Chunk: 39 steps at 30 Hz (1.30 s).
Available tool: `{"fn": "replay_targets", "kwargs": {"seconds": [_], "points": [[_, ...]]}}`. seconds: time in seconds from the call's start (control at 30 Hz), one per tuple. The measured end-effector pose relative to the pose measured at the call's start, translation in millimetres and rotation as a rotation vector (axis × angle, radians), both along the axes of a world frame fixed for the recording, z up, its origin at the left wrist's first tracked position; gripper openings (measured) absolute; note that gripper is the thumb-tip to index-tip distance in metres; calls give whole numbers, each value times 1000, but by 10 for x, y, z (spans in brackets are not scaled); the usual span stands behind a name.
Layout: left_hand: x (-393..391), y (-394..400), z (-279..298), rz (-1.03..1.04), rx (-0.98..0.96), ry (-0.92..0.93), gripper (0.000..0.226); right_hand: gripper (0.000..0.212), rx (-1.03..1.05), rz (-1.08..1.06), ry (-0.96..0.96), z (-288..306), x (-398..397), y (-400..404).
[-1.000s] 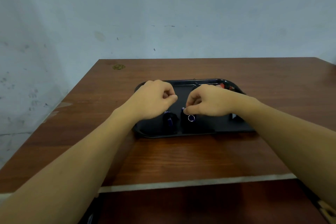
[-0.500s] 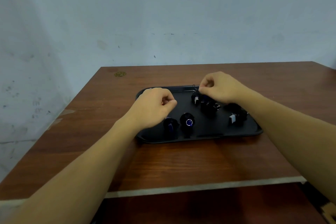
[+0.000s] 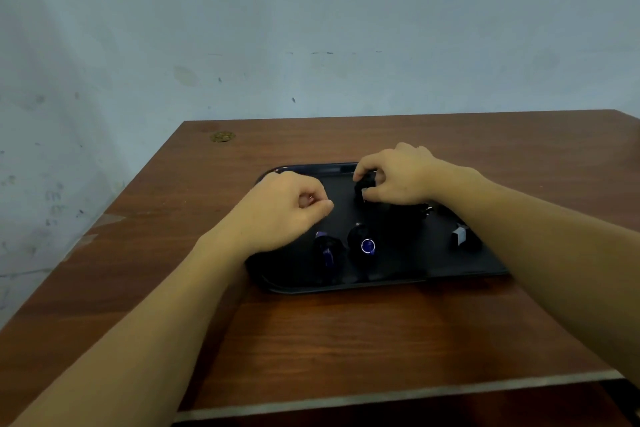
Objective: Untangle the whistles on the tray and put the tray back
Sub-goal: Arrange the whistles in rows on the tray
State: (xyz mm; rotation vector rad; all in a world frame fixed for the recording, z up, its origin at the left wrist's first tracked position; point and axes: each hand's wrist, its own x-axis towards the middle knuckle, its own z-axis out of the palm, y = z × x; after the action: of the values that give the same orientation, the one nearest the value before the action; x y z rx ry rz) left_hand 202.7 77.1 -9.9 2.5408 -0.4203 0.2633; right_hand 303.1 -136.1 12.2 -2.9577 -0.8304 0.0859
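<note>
Right hand [image 3: 398, 177]: grip pinches a black whistle [image 3: 365, 182].
Left hand [image 3: 287, 206]: grip curled; contents unclear.
Tray [image 3: 346, 284]: under both grips, on counter [image 3: 346, 340].

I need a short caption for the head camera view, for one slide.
Right hand pinches a black whistle at the far side of the tray; left hand hovers curled above it.

A flat black tray [image 3: 450, 269] holds small dark whistles. Two [image 3: 327, 250] lie side by side near its front edge. One [image 3: 462, 237] lies at the right. Another [image 3: 363, 184] sits at the back.
</note>
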Motion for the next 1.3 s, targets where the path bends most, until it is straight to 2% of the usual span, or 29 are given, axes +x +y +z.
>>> {"fn": "replay_targets", "kwargs": {"seconds": [0.1, 0.23, 0.3, 0.43, 0.6, 0.7, 0.83, 0.93, 1.03, 1.2, 1.3], "points": [[-90, -9, 85, -141, 43, 173, 16, 26, 35, 44, 19, 15, -65, 59], [-142, -39, 120, -183, 94, 381, 25, 28, 55, 90, 54, 44, -166, 98], [-156, -49, 109, -183, 129, 414, 27, 30, 51, 92, 65, 55, -197, 92], [-139, -2, 77, -120, 164, 323, 24, 30, 30, 94, 91, 69, -232, 61], [-157, 16, 64, -98, 193, 317, 30, 38, 7, 118, 69, 66, -292, 60], [-205, 14, 67, -96, 218, 311, 42, 43, 4, 94, 71, 64, -319, 23], [-251, 38, 134, -73, 155, 269, 63, 35, 101, 8, -69, 224, -310, -197], [-183, -36, 188, -46, 149, 160, 51, 29, 3, -62, 3, 275, -291, -414], [-135, -166, 219, -19, 96, 68, 38, 34, -123, -65, 115, 172, -330, -504], [-97, -324, 218, -6, 61, 60, 25, 38, -76, -64, 159, 122, -438, -534], [-94, -355, 199, 5, 62, 64, 19, 48, -56, -59, 196, 110, -494, -525]]}}
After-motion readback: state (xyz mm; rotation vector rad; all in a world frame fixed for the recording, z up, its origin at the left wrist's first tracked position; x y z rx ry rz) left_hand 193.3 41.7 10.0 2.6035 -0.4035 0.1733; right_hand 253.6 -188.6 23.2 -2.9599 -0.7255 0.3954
